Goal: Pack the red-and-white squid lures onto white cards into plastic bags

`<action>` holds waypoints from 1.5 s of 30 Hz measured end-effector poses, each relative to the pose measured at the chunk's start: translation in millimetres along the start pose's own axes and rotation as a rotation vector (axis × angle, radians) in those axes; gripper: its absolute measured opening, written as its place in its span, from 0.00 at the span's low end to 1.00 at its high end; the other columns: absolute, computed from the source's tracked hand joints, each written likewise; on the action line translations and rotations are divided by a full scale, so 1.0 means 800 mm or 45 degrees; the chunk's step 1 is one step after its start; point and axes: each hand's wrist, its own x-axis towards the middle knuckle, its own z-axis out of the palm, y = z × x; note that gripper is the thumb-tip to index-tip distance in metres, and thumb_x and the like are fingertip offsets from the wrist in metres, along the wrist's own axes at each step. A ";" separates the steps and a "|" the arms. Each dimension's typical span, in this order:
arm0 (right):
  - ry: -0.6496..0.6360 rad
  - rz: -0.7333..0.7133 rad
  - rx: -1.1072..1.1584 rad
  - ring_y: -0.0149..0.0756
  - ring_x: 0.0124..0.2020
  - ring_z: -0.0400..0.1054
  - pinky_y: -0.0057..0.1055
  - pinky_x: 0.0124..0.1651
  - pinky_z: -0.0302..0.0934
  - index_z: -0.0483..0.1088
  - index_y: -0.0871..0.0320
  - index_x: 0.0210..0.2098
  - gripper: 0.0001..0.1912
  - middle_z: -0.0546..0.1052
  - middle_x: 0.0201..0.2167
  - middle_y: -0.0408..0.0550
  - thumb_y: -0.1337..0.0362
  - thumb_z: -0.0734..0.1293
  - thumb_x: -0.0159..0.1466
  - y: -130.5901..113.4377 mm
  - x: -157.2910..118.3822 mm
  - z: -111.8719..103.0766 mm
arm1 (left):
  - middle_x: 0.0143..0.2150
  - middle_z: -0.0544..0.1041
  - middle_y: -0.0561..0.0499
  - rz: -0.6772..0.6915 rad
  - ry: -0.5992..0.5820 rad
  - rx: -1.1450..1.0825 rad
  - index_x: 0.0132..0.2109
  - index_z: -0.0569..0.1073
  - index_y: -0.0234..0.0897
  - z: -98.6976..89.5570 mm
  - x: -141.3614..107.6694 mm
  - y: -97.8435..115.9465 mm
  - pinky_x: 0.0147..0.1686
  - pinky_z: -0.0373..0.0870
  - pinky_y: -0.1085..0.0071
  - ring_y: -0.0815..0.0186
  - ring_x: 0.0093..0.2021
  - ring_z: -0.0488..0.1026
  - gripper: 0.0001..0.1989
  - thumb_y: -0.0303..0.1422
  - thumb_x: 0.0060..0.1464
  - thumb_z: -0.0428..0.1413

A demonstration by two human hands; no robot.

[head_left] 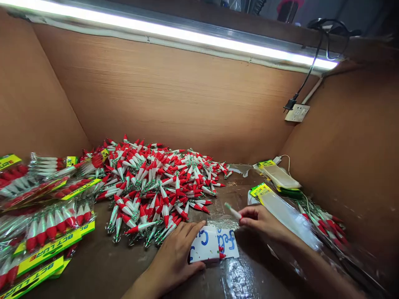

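My left hand point(177, 253) grips the left end of a white block point(205, 248) with blue handwriting on top, its thumb along the near side. A small red piece point(222, 251) shows on the block's near edge; I cannot make out what it is. Just right of the block, my right hand point(257, 220) pinches a red-and-white fishing lure point(233, 212) by its red end. The lure's greenish tip points up and left, slightly blurred. Behind my left hand spreads a big heap of loose red-and-white fishing lures point(156, 182) with green tinsel at their ends.
Packed lures with yellow cards point(46, 253) are piled at the left. Clear bags with yellow headers point(280, 207) lie right of my right hand, near more lures point(330, 228). A black plug point(290, 104) hangs by a wall socket point(298, 113), below a lit tube point(187, 35).
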 end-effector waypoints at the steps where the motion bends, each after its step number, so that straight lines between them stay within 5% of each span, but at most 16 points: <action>1: -0.047 -0.013 -0.164 0.37 0.34 0.71 0.29 0.37 0.59 0.81 0.56 0.40 0.10 0.82 0.34 0.45 0.58 0.71 0.62 -0.002 -0.009 0.001 | 0.64 0.69 0.48 -0.001 0.003 -0.002 0.72 0.52 0.53 0.000 0.000 0.000 0.61 0.65 0.50 0.50 0.59 0.67 0.53 0.33 0.44 0.71; 7: -0.012 -0.174 -0.787 0.40 0.39 0.74 0.32 0.43 0.59 0.81 0.52 0.40 0.08 0.82 0.37 0.45 0.63 0.68 0.66 -0.008 -0.023 0.038 | 0.62 0.70 0.48 -0.009 0.030 -0.012 0.72 0.51 0.53 0.004 0.000 -0.002 0.59 0.67 0.52 0.51 0.58 0.68 0.55 0.34 0.43 0.72; 13: 0.010 -0.483 -0.799 0.38 0.43 0.70 0.29 0.44 0.59 0.79 0.53 0.38 0.05 0.79 0.37 0.45 0.65 0.69 0.67 -0.005 0.001 0.107 | 0.63 0.70 0.46 -0.008 0.049 -0.023 0.73 0.49 0.53 0.006 -0.001 -0.001 0.59 0.66 0.49 0.48 0.58 0.68 0.56 0.33 0.44 0.70; 16: -0.090 -0.567 -0.777 0.37 0.42 0.69 0.29 0.44 0.60 0.80 0.53 0.38 0.07 0.78 0.37 0.46 0.66 0.68 0.68 0.001 0.004 0.113 | 0.63 0.70 0.44 -0.009 0.068 -0.039 0.73 0.47 0.52 0.006 -0.003 -0.005 0.60 0.65 0.47 0.48 0.58 0.69 0.55 0.34 0.45 0.69; 20: -0.260 -0.629 -0.708 0.38 0.42 0.72 0.31 0.45 0.63 0.80 0.50 0.45 0.09 0.80 0.38 0.47 0.62 0.68 0.68 0.001 0.029 0.068 | 0.63 0.70 0.46 -0.016 0.056 -0.046 0.73 0.48 0.53 0.008 -0.005 -0.009 0.61 0.65 0.48 0.48 0.59 0.68 0.56 0.33 0.44 0.70; 25: 0.309 -0.374 -0.950 0.44 0.47 0.73 0.36 0.52 0.62 0.80 0.52 0.47 0.16 0.81 0.45 0.51 0.66 0.61 0.69 -0.014 0.133 -0.039 | 0.64 0.69 0.47 -0.042 0.043 -0.028 0.72 0.50 0.55 0.008 -0.006 -0.010 0.61 0.65 0.50 0.48 0.60 0.67 0.56 0.33 0.42 0.71; 28: 0.407 -0.264 -1.089 0.46 0.50 0.70 0.36 0.54 0.59 0.78 0.56 0.50 0.19 0.78 0.48 0.55 0.70 0.60 0.67 -0.018 0.194 -0.084 | 0.63 0.70 0.48 -0.055 0.030 -0.022 0.72 0.50 0.55 0.008 -0.005 -0.011 0.60 0.66 0.50 0.48 0.59 0.69 0.57 0.34 0.41 0.71; 32: 0.340 -0.250 -1.233 0.44 0.51 0.68 0.33 0.52 0.57 0.79 0.58 0.46 0.16 0.77 0.48 0.56 0.73 0.62 0.65 -0.015 0.234 -0.099 | 0.63 0.71 0.47 -0.077 0.000 0.005 0.72 0.51 0.55 0.009 -0.002 -0.014 0.60 0.66 0.49 0.46 0.59 0.69 0.59 0.34 0.37 0.72; 38: 0.268 -0.318 -1.269 0.45 0.52 0.64 0.36 0.57 0.54 0.78 0.57 0.40 0.11 0.77 0.45 0.55 0.70 0.63 0.66 -0.005 0.230 -0.110 | 0.62 0.71 0.45 -0.099 -0.099 0.042 0.72 0.54 0.51 0.010 0.005 -0.018 0.60 0.66 0.48 0.45 0.57 0.69 0.59 0.34 0.35 0.73; 45: 0.283 -0.313 -0.944 0.47 0.49 0.65 0.39 0.55 0.56 0.76 0.53 0.47 0.13 0.77 0.45 0.53 0.59 0.63 0.69 0.010 0.165 -0.107 | 0.64 0.69 0.48 -0.074 -0.041 -0.004 0.72 0.53 0.54 0.009 -0.001 -0.015 0.62 0.64 0.50 0.47 0.60 0.67 0.57 0.33 0.38 0.72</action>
